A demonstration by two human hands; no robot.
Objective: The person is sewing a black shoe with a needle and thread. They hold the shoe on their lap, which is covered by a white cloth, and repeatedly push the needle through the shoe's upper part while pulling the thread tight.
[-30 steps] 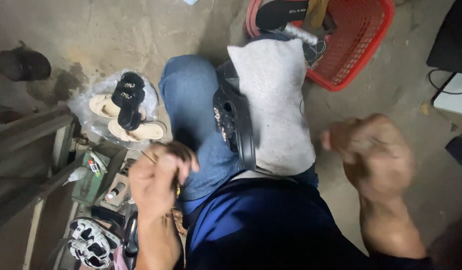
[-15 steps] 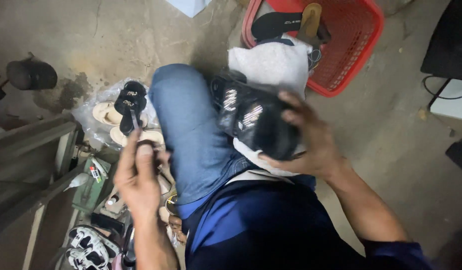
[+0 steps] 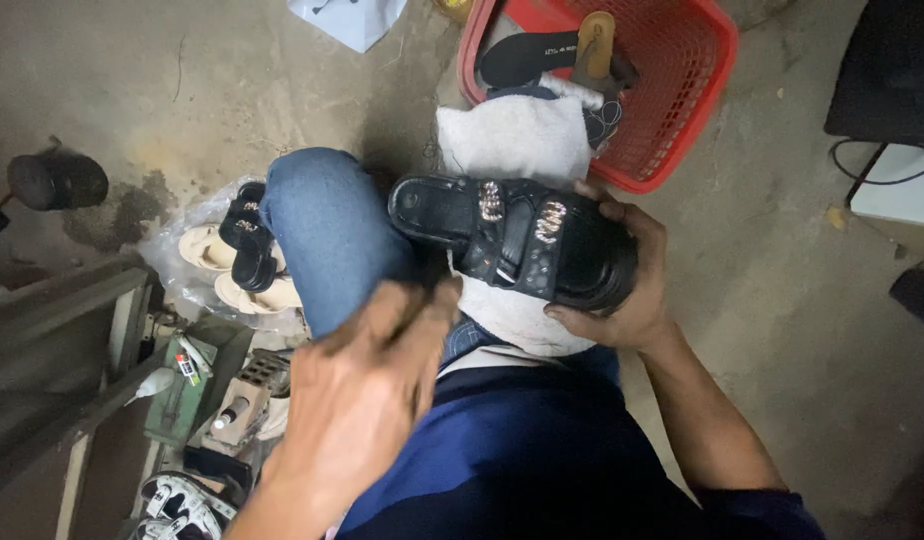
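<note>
Head view shows the right hand (image 3: 622,285) gripping a black sandal (image 3: 517,240), fingers curled round its right end, holding it above a white cloth (image 3: 517,140) on the lap. Blurred, the left hand (image 3: 367,400) sits near the sandal's left end; whether its fingers pinch anything cannot be told. Farther off, a red basket (image 3: 697,90) stands on the floor (image 3: 782,300). At left, beige sandals (image 3: 237,275) lie on plastic.
</note>
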